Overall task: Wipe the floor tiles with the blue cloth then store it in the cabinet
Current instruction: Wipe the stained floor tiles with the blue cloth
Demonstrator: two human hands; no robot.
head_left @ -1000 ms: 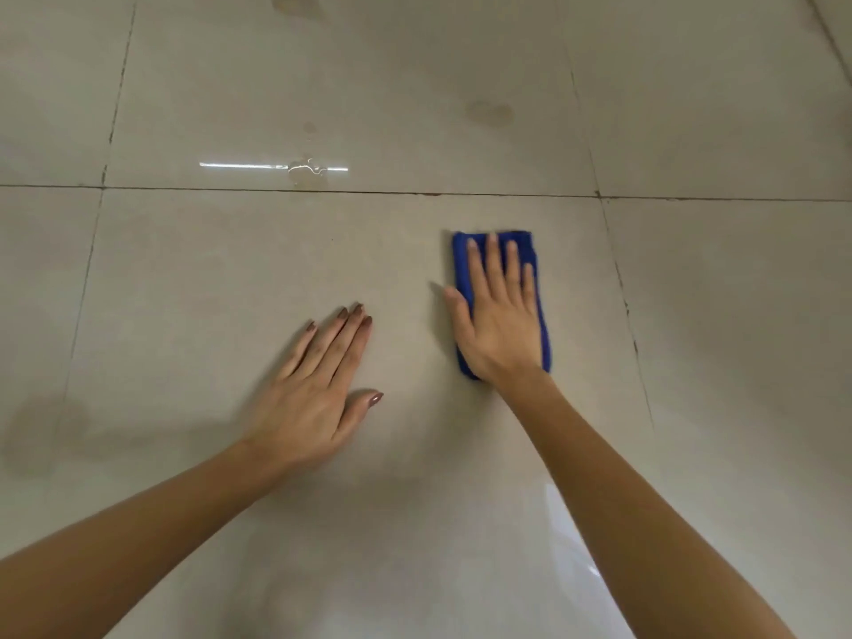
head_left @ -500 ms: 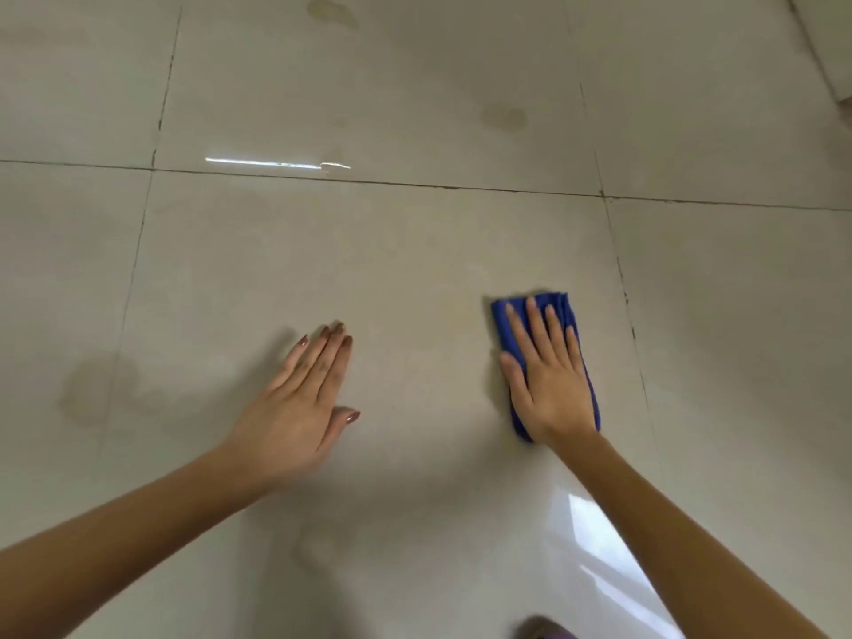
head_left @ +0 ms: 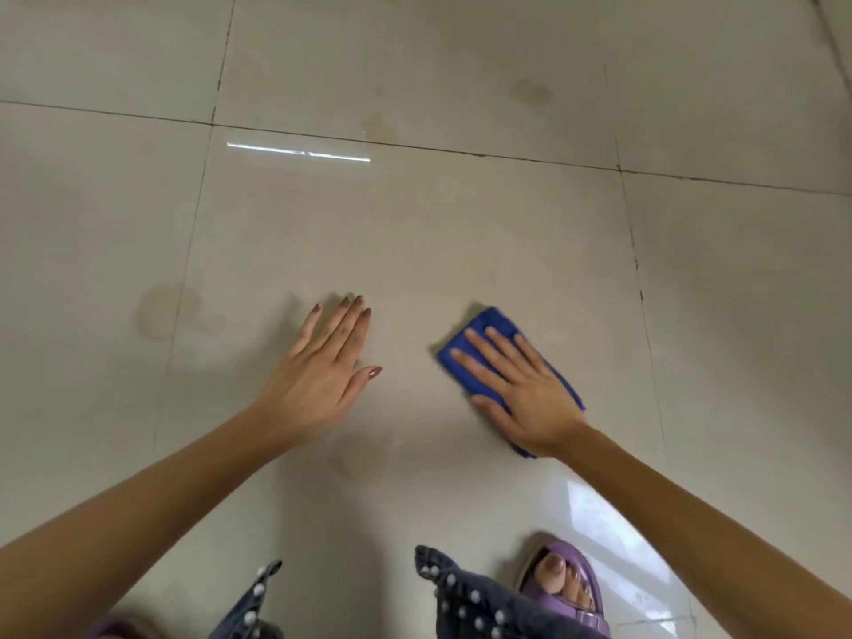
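A folded blue cloth lies flat on a large beige floor tile, angled toward the upper left. My right hand presses down on it with fingers spread, covering most of it; only its far end and right edge show. My left hand rests palm down on the same tile, to the left of the cloth, fingers together and holding nothing. No cabinet is in view.
Dull brownish stains mark the tiles: one at left on a grout line, others far right and near. My foot in a purple sandal and dark studded trouser hems are at the bottom edge.
My right hand has dragged the cloth back toward me and turned it to point up-left. The view has tilted down, bringing my foot and trouser hems into sight. My left hand stays planted.
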